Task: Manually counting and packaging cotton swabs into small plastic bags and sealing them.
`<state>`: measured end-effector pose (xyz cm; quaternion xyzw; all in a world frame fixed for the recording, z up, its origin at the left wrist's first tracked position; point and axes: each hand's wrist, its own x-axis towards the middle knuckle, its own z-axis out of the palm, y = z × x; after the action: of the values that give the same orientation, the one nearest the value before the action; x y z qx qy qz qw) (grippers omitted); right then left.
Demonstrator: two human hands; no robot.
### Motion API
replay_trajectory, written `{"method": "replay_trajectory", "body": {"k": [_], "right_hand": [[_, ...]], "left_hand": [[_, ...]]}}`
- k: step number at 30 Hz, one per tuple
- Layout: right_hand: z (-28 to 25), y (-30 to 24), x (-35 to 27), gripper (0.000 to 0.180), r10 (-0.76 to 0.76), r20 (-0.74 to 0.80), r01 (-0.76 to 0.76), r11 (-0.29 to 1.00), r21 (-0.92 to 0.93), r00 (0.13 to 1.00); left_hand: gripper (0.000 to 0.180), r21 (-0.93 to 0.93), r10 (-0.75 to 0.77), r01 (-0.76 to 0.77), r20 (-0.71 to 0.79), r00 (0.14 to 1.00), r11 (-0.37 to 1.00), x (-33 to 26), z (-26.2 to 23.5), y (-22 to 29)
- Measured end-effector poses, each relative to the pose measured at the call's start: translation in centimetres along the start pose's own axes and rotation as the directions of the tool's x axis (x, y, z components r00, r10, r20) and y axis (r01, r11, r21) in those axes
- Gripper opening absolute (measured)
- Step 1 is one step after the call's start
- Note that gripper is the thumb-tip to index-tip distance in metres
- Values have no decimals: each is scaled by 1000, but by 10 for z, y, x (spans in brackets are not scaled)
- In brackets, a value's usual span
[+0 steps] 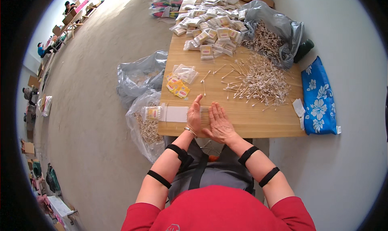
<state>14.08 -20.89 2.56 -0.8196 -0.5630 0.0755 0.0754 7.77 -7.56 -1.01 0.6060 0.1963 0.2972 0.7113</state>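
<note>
A small row of cotton swabs (205,114) lies side by side near the front edge of the wooden table (258,121). My left hand (194,114) and my right hand (219,121) press flat against its two sides, fingers straight and together. To the left of my left hand lies a white strip (174,114), and a small clear packet (152,113) rests at that strip's left end. A loose heap of cotton swabs (260,80) spreads over the table's right half, beyond my right hand.
Small yellow labels (178,87) and clear bags (185,72) lie at the table's left. Filled swab packets (212,28) pile up at the far end beside a grey bag of swabs (270,32). Plastic bags (141,75) sit on the floor, left. A blue flowered cloth (320,97) lies right.
</note>
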Motion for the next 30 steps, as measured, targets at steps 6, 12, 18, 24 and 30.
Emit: {"method": "replay_trajectory", "body": {"k": [6, 12, 18, 24, 30], "right_hand": [[5, -5, 2, 99, -29, -36, 30, 999, 29, 999], [6, 4, -1, 106, -18, -47, 19, 999, 29, 999], [8, 0, 1, 109, -25, -58, 24, 1000, -13, 998], [11, 2, 1, 107, -30, -80, 31, 999, 17, 996], [16, 2, 1, 107, -34, -114, 35, 999, 11, 993]], "left_hand": [[48, 26, 43, -40, -105, 994, 999, -7, -10, 13], [42, 759, 79, -353, 372, 925, 547, -55, -36, 58], [58, 809, -22, -483, 519, 855, 335, -69, -34, 63], [62, 836, -68, -482, 514, 855, 263, -66, -27, 63], [63, 836, -45, -472, 502, 864, 279, -66, -25, 60]]}}
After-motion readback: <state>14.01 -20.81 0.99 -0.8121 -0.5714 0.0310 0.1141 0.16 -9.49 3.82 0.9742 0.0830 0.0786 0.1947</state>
